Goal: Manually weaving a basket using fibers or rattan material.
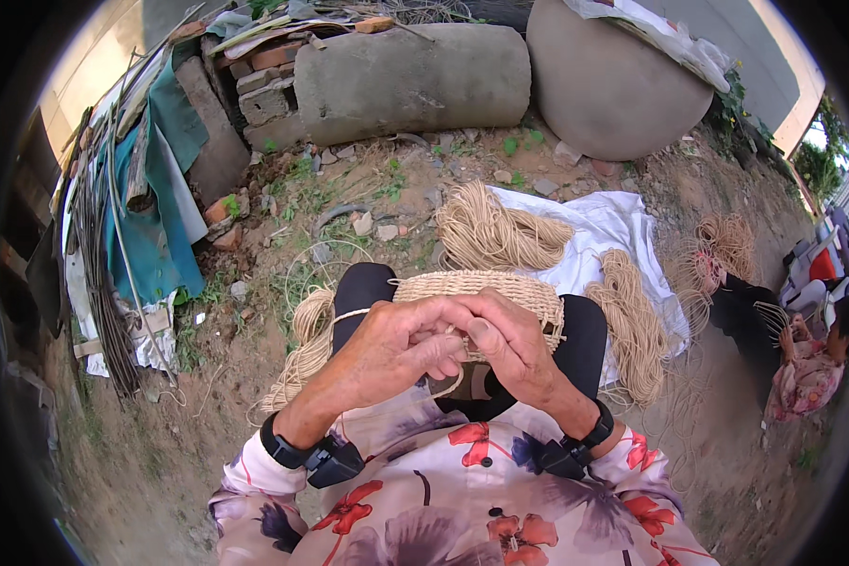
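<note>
A woven straw-coloured piece (481, 285), with rows of braided cord, rests across my knees. My left hand (396, 344) is closed at its near edge, its thumb and fingers pinched on thin cord. Against it, my right hand (507, 341) curls its fingers in, closed on the same cord, and the two hands touch. The fingertips are partly hidden. A loose loop of cord (459, 382) hangs just below them. Left of my knee lies a bundle of cord (307, 344), from which a strand runs up toward the work.
Thick cord hanks (495, 231) lie on a white sheet (608, 231) ahead, with another hank (627, 325) at right. Another person (807, 373) sits at the far right, handling cord. Concrete slabs (415, 80), bricks and a teal tarp (165, 179) border the dirt ground.
</note>
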Demonstrator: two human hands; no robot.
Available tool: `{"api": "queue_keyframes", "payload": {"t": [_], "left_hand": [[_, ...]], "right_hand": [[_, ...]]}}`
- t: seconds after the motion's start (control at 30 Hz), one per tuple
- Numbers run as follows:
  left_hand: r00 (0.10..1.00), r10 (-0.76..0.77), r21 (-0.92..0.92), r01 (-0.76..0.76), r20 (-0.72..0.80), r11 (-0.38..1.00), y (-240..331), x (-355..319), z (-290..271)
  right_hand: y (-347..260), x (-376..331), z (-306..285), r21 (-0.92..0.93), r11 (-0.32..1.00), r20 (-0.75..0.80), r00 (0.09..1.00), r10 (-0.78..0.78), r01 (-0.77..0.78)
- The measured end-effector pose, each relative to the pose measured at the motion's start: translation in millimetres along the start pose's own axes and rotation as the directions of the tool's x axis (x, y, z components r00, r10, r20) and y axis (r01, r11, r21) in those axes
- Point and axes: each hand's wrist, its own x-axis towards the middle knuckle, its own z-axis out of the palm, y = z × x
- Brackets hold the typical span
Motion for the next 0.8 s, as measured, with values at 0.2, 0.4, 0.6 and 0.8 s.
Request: {"api": "queue_keyframes", "payload": {"t": [0.2, 0.4, 0.6, 0.8], "left_hand": [[0.921, 0.197, -0.071, -0.234, -0.335, 0.97, -12, 7, 11], [0.81, 0.193, 0.083, -0.177, -0.554, 0.981, -69, 18, -6], [0.854, 0.278, 0.387, -0.099, -0.439, 0.917, -102, 20, 6], [0.837, 0.462, 0.661, -0.171, -0.293, 0.73, -107, 22, 17]], "right_hand": [[-15, -7, 20, 0.364, 0.914, -0.042, 0.978, 0.206, -0.177], [-9, -20, 7, 0.157, 0.979, -0.218, 0.963, 0.161, -0.128], [33, -19, 16, -0.179, 0.957, -0.298, 0.94, 0.166, -0.226], [36, -8, 28, -0.707, 0.706, -0.136, 0.987, -0.086, -0.036]]}}
